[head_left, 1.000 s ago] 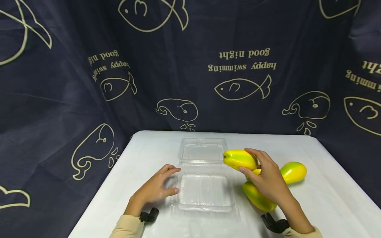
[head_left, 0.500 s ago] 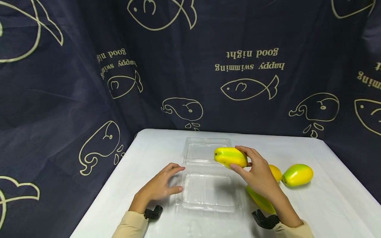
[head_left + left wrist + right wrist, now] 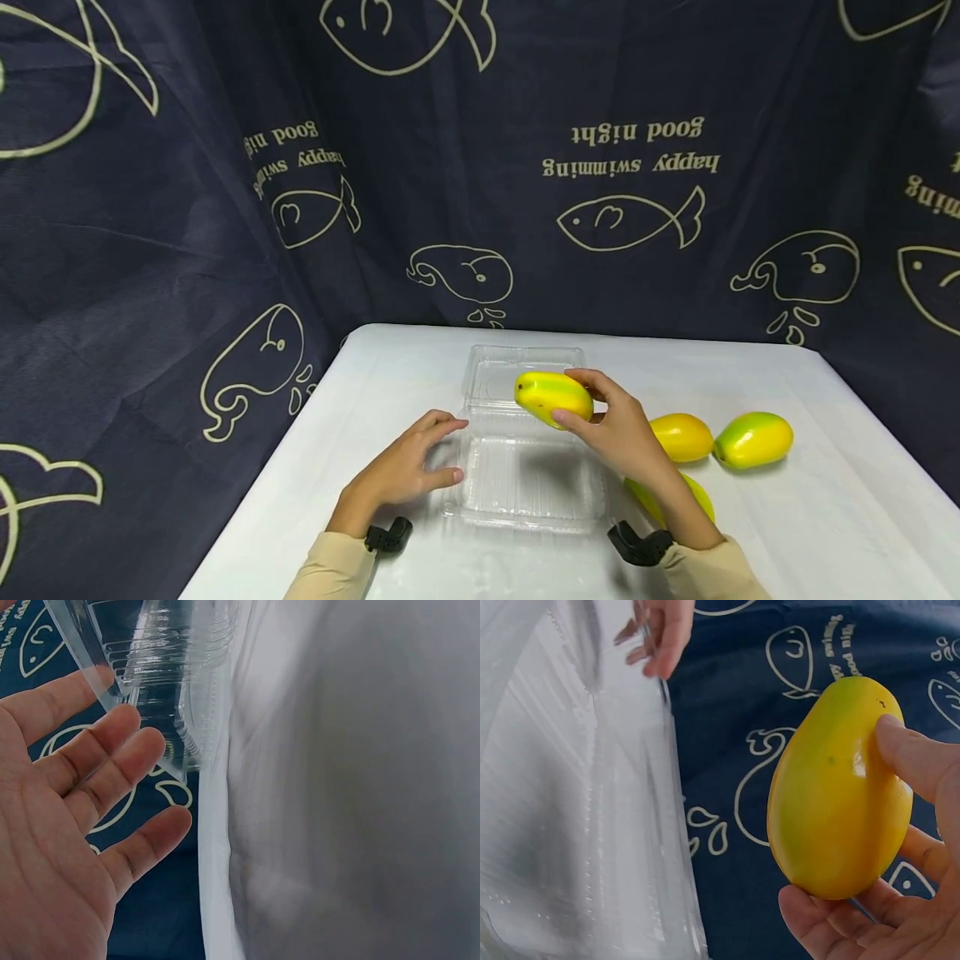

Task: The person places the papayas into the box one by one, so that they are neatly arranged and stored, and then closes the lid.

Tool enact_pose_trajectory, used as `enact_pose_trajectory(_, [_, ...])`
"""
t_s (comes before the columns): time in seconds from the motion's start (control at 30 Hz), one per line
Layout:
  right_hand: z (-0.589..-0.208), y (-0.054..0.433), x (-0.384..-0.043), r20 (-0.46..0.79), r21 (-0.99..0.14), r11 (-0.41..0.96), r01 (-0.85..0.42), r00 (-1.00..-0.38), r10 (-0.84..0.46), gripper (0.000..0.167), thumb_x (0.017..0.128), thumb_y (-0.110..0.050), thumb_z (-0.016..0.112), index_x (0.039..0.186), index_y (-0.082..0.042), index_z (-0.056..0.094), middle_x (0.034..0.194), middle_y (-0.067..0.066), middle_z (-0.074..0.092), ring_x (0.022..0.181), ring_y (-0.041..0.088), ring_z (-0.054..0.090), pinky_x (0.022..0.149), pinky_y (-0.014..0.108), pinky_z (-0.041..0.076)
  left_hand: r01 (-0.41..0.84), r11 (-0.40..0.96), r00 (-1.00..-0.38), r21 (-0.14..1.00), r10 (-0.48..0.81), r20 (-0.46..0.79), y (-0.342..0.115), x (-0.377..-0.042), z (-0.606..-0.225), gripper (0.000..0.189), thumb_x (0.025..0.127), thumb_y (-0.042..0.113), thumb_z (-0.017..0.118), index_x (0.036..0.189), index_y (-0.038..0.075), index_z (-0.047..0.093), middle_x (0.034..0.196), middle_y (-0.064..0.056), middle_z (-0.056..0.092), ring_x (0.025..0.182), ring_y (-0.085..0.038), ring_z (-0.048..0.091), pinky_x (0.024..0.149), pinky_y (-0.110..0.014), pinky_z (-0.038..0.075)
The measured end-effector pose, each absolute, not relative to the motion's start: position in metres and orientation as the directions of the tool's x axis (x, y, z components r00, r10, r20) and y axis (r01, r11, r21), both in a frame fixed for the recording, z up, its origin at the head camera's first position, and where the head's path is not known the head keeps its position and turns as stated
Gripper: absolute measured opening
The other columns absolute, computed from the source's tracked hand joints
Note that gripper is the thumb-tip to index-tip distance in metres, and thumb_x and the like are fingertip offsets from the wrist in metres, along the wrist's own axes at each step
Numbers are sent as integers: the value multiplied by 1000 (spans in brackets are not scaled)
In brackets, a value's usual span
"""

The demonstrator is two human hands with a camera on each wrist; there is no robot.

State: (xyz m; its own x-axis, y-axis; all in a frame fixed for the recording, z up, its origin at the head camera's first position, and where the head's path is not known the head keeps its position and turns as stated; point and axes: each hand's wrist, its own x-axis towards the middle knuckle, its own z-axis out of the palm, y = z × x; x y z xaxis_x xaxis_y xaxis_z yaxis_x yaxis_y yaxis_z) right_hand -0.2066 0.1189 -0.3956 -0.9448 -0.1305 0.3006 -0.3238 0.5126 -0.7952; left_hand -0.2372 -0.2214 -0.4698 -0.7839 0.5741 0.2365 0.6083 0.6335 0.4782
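Observation:
In the head view my right hand [image 3: 618, 429] grips a yellow-green papaya [image 3: 551, 398] between thumb and fingers, holding it over a clear plastic clamshell box [image 3: 525, 523]. The right wrist view shows the same papaya [image 3: 840, 795], thumb on one side and fingertips under its lower end. The box lies open, its lid [image 3: 491, 354] folded back toward the far side. Beside the box's left edge is my left hand [image 3: 401, 467], fingers spread and holding nothing. In the left wrist view its relaxed fingers [image 3: 112, 761] overlap the box wall [image 3: 161, 671].
Three more papayas lie right of the box: one yellow papaya [image 3: 684, 437], one yellow-green papaya [image 3: 753, 440] touching or close to it, and one papaya [image 3: 697, 498] partly behind my right forearm. A dark patterned curtain [image 3: 525, 275] surrounds the white-covered table [image 3: 405, 367].
My right hand has carried the papaya leftward, from above the other papayas to over the box. The left hand has stayed beside the box. The head view has shifted slightly.

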Motion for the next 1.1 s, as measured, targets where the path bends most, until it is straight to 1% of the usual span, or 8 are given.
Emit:
enact_pose_trajectory(0.17, [-400, 112, -211, 279, -808, 499, -313, -950, -143, 62, 85, -38, 80, 139, -18, 56, 132, 5, 63, 112, 24, 61, 80, 24, 56, 606, 637, -786, 476, 573, 233, -222, -237, -470, 73, 86, 46, 75, 150, 21, 48, 143, 11, 45, 132, -14, 49, 109, -47, 46])
enact_pose_trajectory(0.3, [-402, 104, -214, 238, -833, 476, -283, -959, -155, 64, 84, -38, 81, 139, -16, 57, 131, 6, 64, 112, 25, 62, 82, 27, 55, 599, 646, -792, 473, 567, 227, -223, -237, -469, 73, 86, 46, 75, 150, 23, 48, 142, 12, 45, 131, -13, 49, 108, -47, 46])
enact_pose_trajectory(0.47, [-404, 93, -216, 154, -878, 432, -207, -976, -154, 60, 84, -35, 82, 137, -20, 58, 132, 3, 63, 114, 25, 59, 86, 32, 52, 598, 642, -792, 479, 567, 229, -223, -237, -469, 72, 86, 46, 76, 149, 24, 48, 141, 12, 46, 130, -13, 49, 108, -46, 46])
enact_pose_trajectory(0.53, [-407, 89, -215, 136, -871, 454, -186, -981, -140, 59, 84, -35, 82, 136, -22, 59, 131, 2, 64, 115, 25, 58, 87, 33, 51, 600, 638, -789, 483, 572, 225, -223, -237, -469, 73, 86, 45, 76, 149, 23, 48, 141, 12, 46, 131, -13, 49, 109, -46, 45])
enact_pose_trajectory(0.7, [-415, 82, -217, 141, -827, 534, -176, -984, -106, 59, 82, -37, 83, 134, -19, 61, 126, 3, 67, 111, 23, 59, 86, 33, 47, 601, 638, -788, 482, 575, 220, -221, -238, -469, 73, 86, 45, 75, 150, 21, 48, 141, 11, 46, 131, -13, 48, 110, -46, 45])
enact_pose_trajectory(0.87, [-423, 76, -220, 140, -819, 546, -175, -985, -105, 57, 82, -37, 82, 132, -18, 62, 125, 1, 67, 107, 21, 59, 84, 32, 48, 597, 638, -790, 486, 572, 219, -221, -238, -469, 73, 86, 46, 75, 149, 21, 48, 141, 11, 46, 131, -13, 48, 110, -46, 45])
enact_pose_trajectory(1.1, [-428, 68, -223, 136, -814, 553, -177, -984, -115, 56, 82, -36, 83, 131, -16, 63, 124, 1, 68, 107, 20, 62, 89, 36, 51, 592, 631, -791, 502, 573, 214, -221, -237, -468, 73, 86, 46, 75, 150, 21, 48, 141, 11, 46, 132, -15, 48, 109, -48, 45])
